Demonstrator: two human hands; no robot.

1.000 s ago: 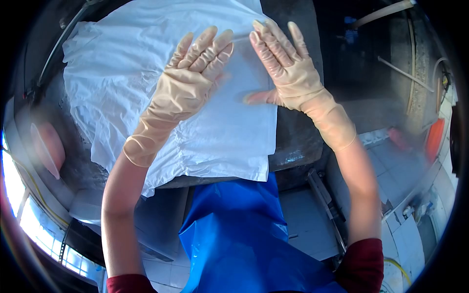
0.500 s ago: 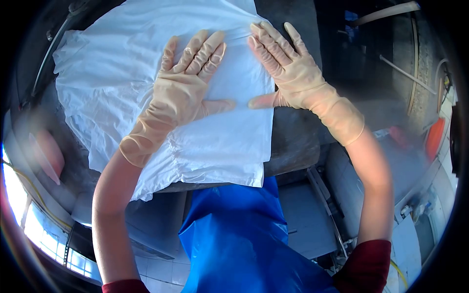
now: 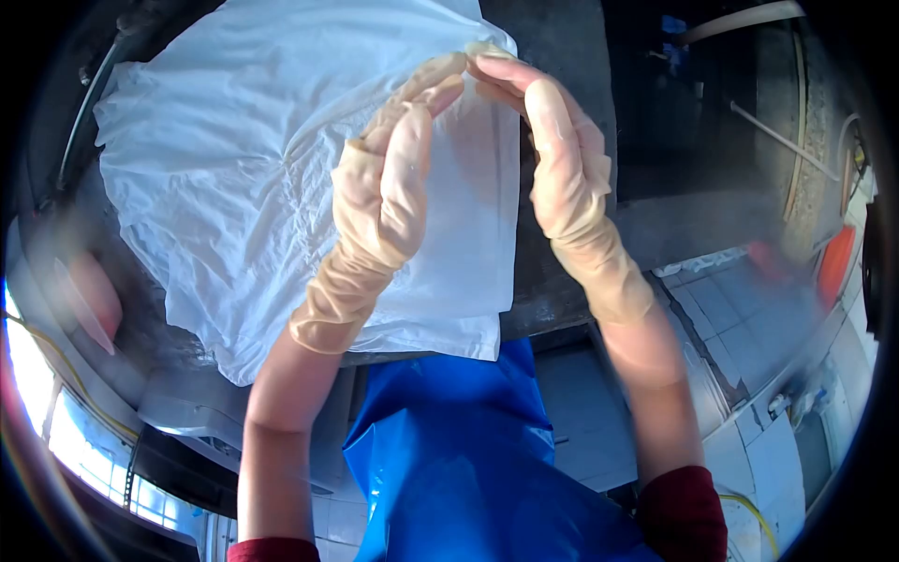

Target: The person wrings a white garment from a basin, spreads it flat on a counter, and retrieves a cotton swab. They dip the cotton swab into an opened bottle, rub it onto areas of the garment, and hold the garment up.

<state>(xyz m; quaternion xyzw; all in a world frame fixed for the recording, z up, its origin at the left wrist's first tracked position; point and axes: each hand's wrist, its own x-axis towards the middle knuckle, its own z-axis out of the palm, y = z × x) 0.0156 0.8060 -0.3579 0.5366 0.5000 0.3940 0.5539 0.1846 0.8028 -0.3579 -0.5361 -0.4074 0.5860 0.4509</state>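
Note:
A white cloth [image 3: 225, 169] lies spread over a dark work surface [image 3: 558, 298], wrinkled on its left and smoother along its right edge. My left hand [image 3: 389, 169], in a cream rubber glove, is turned on edge over the cloth. Opposite it, my right hand [image 3: 565, 155], gloved the same way, stands near the cloth's right edge. The palms face each other with a gap between them, and the fingertips come close at the top. Both hands have their fingers extended and nothing shows between them. I cannot tell whether the fingertips touch the cloth.
A blue apron [image 3: 449, 450] covers my front, below the surface's near edge. On the far left are a pink basin-like object [image 3: 91, 298] and a thin metal pipe [image 3: 82, 131]. An orange object [image 3: 833, 265] and a pale rod [image 3: 782, 140] are at the right.
Both hands have gone from lying flat on the cloth, palms down, to standing on edge with palms facing. The cloth's lower left edge has shifted slightly left.

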